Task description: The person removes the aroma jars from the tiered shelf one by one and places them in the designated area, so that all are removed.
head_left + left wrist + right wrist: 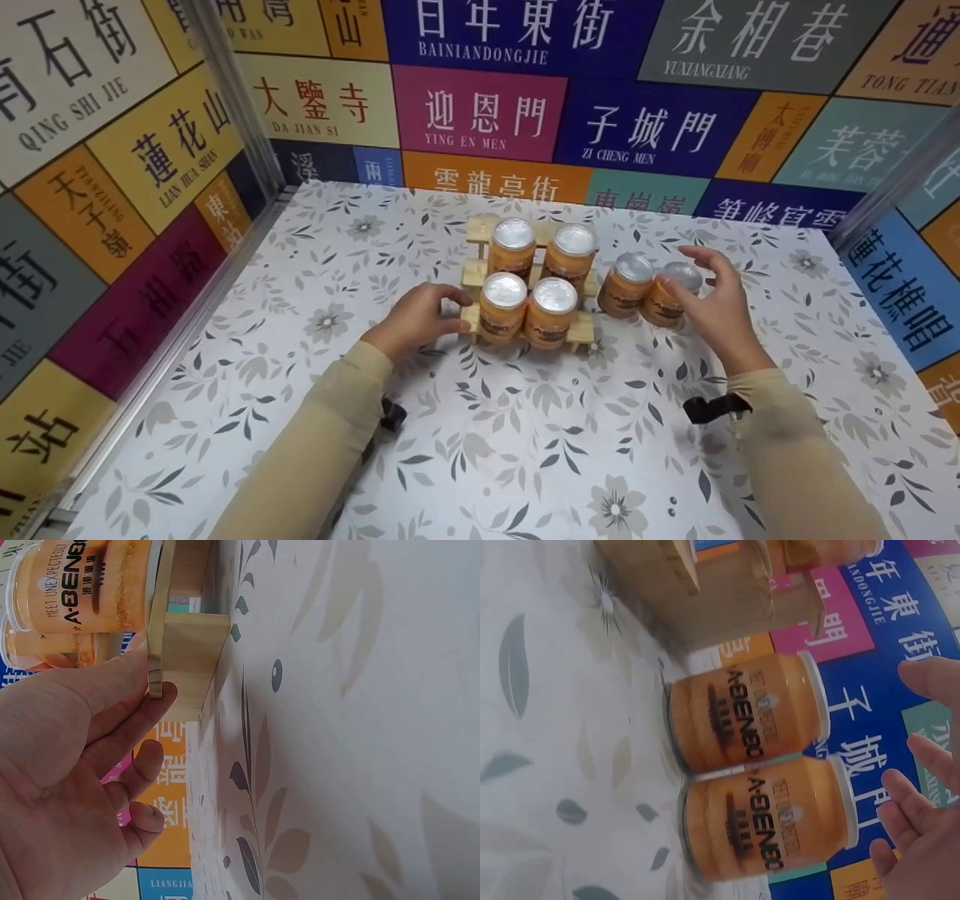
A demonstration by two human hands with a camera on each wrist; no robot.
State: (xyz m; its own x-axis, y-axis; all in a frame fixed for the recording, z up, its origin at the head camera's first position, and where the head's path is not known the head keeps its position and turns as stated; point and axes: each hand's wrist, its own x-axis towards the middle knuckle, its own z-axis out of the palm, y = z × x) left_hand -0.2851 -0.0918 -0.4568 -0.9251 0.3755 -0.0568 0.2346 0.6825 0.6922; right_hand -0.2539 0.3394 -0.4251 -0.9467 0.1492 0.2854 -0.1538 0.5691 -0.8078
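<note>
A small stepped wooden stand (581,327) bears several orange jars with silver lids, among them a front left jar (501,319) and a front right jar (549,324). My left hand (420,319) pinches the left end of its lowest step, thumb above and index finger beneath, as the left wrist view shows the wooden edge (156,652) between them. Two more jars stand side by side on the table, right of the stand: a nearer-to-stand jar (742,712) and an outer jar (769,817). My right hand (724,315) hovers over the outer one, fingers spread, apart from it in the right wrist view.
The table (525,450) wears a white cloth with grey leaves and flowers. Panels of coloured street-name signs (480,112) rise behind it and at both sides. Metal corner posts (238,97) stand at the back left and back right. Each wrist wears a black strap (716,409).
</note>
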